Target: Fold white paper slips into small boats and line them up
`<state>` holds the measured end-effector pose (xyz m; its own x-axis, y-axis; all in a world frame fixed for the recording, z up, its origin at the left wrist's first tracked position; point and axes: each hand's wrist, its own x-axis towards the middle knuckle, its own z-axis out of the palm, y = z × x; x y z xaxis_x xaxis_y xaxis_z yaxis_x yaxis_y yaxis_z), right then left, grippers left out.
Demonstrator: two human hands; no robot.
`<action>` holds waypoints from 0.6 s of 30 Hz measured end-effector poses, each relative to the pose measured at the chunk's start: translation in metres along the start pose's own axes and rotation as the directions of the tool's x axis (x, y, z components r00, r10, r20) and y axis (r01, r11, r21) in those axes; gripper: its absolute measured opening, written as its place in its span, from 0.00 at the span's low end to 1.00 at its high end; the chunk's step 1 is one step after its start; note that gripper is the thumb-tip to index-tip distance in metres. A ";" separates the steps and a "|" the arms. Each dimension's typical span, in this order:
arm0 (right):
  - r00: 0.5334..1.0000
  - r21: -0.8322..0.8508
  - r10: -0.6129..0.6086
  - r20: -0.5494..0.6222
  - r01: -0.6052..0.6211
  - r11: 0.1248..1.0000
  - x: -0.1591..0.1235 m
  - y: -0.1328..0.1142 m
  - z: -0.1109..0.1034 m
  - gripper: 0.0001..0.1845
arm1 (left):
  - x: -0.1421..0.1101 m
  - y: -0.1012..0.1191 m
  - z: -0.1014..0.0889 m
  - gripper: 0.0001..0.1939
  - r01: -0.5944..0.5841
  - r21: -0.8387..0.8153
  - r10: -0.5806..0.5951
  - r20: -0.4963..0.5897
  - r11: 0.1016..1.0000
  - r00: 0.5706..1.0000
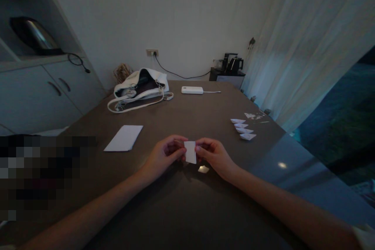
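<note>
Between my two hands is a small white piece of paper (190, 152), held upright a little above the table. My left hand (168, 153) pinches its left edge with thumb and fingers. On the opposite edge, the thumb and fingers of my right hand (213, 155) close in the same way. A bright light reflection shows on the tabletop just below the paper. Off to the left lies a stack of white paper sheets (124, 138). Several folded paper boats (242, 129) stand in a row to the right.
Torn paper scraps (254, 116) lie behind the boats. A white handbag (143, 88) with its strap sits at the table's back left, and a white power bank (191, 90) with a short cable is at the back. Beyond the table's right edge hangs a pale curtain (293, 47).
</note>
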<state>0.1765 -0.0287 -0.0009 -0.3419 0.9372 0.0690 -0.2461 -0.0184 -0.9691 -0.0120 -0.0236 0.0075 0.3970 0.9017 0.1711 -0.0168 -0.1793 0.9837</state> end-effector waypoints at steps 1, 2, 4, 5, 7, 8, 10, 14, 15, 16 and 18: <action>1.000 0.013 0.002 0.008 -0.002 1.000 0.000 0.000 0.000 0.13 | 0.000 0.001 0.001 0.12 0.013 -0.018 -0.013 0.004 1.000 1.000; 1.000 0.023 0.003 0.015 -0.003 1.000 0.000 0.001 0.000 0.14 | -0.001 0.001 0.002 0.12 0.026 -0.033 -0.026 0.009 0.999 1.000; 1.000 0.030 0.000 0.027 -0.001 1.000 0.000 0.000 0.000 0.15 | -0.002 0.003 0.003 0.13 0.039 -0.052 -0.038 0.011 0.998 0.999; 1.000 0.026 -0.002 0.032 0.001 1.000 0.000 -0.001 0.000 0.15 | -0.002 0.004 0.004 0.14 0.040 -0.060 -0.039 0.014 0.997 0.999; 0.999 0.006 -0.006 0.036 0.006 1.000 0.000 -0.003 0.002 0.14 | -0.003 0.005 0.005 0.15 0.035 -0.073 -0.033 0.024 0.997 0.999; 0.999 -0.007 -0.008 0.036 0.008 1.000 -0.001 -0.004 0.002 0.13 | -0.003 0.005 0.005 0.16 0.030 -0.075 -0.028 0.032 0.997 0.999; 0.999 -0.025 -0.005 0.031 0.006 1.000 -0.001 -0.006 0.004 0.13 | -0.004 0.006 0.006 0.18 0.022 -0.056 -0.020 0.039 0.998 0.999; 1.000 -0.069 -0.013 0.028 0.015 0.997 -0.003 -0.009 0.005 0.11 | -0.006 0.006 0.007 0.19 0.027 0.013 -0.027 0.033 1.000 0.999; 0.999 -0.091 -0.028 0.020 0.030 0.995 -0.003 -0.010 0.004 0.11 | -0.006 0.006 0.007 0.19 0.026 0.027 -0.027 0.037 0.999 0.999; 0.999 -0.113 -0.047 0.005 0.047 0.992 -0.003 -0.010 0.004 0.11 | -0.006 0.005 0.006 0.18 0.028 0.043 -0.030 0.041 0.999 0.999; 0.996 -0.152 -0.079 -0.037 0.072 0.986 -0.003 -0.010 0.002 0.13 | -0.005 0.004 0.004 0.17 0.041 0.087 -0.044 0.030 0.995 0.999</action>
<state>0.1785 -0.0322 0.0093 -0.2880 0.9479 0.1362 -0.1296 0.1023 -0.9863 -0.0109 -0.0305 0.0105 0.4243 0.8967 0.1257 0.0800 -0.1754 0.9812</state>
